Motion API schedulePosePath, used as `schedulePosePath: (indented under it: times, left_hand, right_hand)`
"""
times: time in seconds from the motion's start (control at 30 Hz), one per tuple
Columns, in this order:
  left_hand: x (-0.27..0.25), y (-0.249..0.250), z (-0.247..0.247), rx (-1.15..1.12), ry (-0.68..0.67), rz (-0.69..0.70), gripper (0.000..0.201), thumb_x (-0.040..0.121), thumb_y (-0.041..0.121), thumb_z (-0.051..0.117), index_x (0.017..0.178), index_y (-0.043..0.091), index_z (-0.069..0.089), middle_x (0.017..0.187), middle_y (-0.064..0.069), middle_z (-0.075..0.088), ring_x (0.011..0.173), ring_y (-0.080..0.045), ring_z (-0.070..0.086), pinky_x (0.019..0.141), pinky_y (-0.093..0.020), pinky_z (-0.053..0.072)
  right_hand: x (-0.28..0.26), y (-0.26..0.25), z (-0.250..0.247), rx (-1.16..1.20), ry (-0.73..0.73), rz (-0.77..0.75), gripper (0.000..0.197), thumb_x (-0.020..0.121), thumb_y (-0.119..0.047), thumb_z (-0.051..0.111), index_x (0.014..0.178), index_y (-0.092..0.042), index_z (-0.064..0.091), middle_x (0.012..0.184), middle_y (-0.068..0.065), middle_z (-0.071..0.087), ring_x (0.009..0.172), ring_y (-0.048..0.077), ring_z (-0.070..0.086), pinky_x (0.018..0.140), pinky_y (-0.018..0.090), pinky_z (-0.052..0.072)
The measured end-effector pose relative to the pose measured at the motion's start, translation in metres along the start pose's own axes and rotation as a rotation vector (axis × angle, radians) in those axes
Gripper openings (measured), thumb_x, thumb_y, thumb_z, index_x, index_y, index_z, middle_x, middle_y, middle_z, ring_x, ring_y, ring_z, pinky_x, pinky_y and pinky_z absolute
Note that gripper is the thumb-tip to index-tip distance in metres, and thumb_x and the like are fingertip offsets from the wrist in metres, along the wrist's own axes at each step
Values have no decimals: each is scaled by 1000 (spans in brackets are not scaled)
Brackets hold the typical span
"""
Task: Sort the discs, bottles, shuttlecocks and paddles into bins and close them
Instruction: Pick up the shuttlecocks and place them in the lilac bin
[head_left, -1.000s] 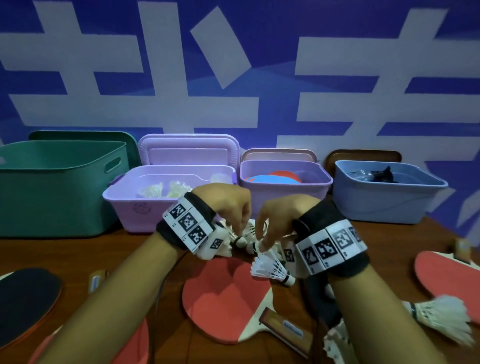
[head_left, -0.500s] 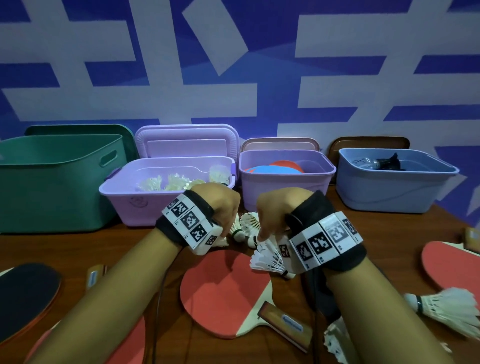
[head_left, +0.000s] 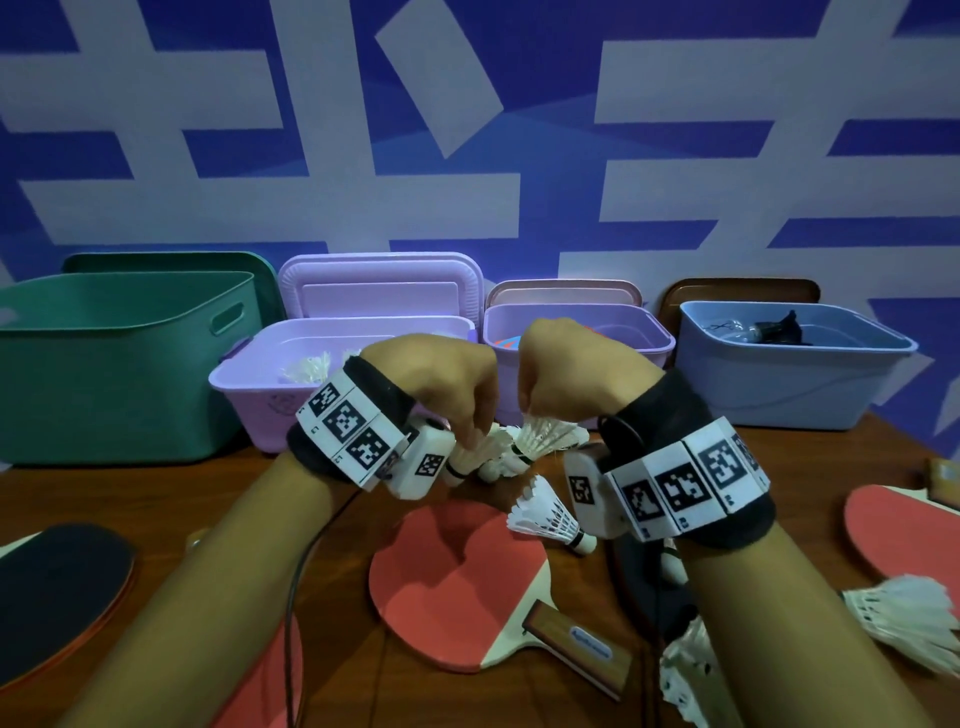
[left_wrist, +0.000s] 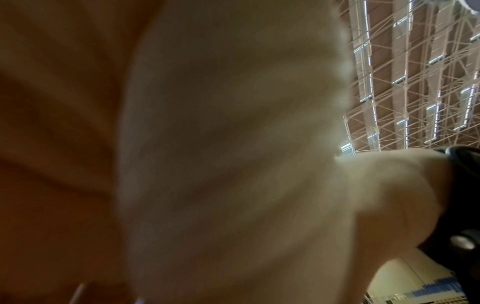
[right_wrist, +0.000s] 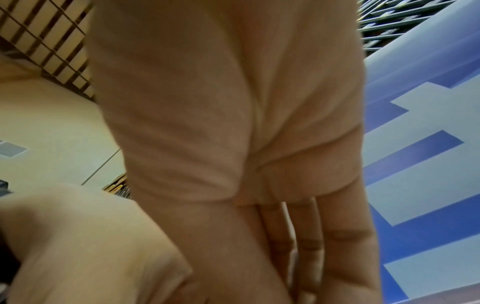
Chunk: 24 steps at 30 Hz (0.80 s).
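Both hands hang side by side above the table, in front of the bins. My left hand (head_left: 470, 415) pinches white shuttlecocks (head_left: 483, 457) by their feathers. My right hand (head_left: 540, 400) holds another white shuttlecock (head_left: 550, 439) the same way. A loose shuttlecock (head_left: 545, 514) lies on the table just below the right wrist, beside a red paddle (head_left: 457, 577). The light purple bin (head_left: 260, 384) behind the left hand holds several shuttlecocks. Both wrist views show only blurred palm and curled fingers (right_wrist: 306, 242).
A green bin (head_left: 104, 364) stands at the left, a purple bin (head_left: 623, 332) with coloured discs in the middle, a blue bin (head_left: 789, 384) with bottles at the right; lids lean behind them. More paddles (head_left: 57, 587) and shuttlecocks (head_left: 914, 618) lie around my arms.
Both hands have risen off the table with shuttlecocks in their fingers and come closer to the bins. One shuttlecock stays lying by the red paddle.
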<state>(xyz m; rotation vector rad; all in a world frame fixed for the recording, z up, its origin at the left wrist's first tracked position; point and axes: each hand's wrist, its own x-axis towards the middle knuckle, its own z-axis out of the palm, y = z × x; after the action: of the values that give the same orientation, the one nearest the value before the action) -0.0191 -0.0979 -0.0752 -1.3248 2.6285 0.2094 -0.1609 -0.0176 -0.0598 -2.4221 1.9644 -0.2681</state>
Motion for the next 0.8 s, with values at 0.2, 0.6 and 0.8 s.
schedulePosePath:
  times: [0.2,0.6,0.8]
  left_hand:
    - [0,0,-1,-5,35,33,26,77,23,84,101,29,76,91,15,72,83,-9,69,67,-23,50]
    - [14,-17,9,-302,30,250,21,85,13,79,104,21,73,83,11,70,66,-1,64,65,-21,53]
    - [11,-14,2,-521,151,313,12,85,12,81,95,11,75,80,4,75,67,-6,67,64,-18,51]
  right_hand:
    - [8,5,2,153,165,-49,28,84,0,60,102,-17,74,91,1,61,84,21,60,70,26,44]
    - [19,15,-5,481,686,38,26,79,0,58,96,-15,72,86,1,68,79,17,62,64,21,40]
    - [28,18,4,491,756,82,23,82,-1,59,91,-16,73,89,1,68,78,12,59,57,10,35]
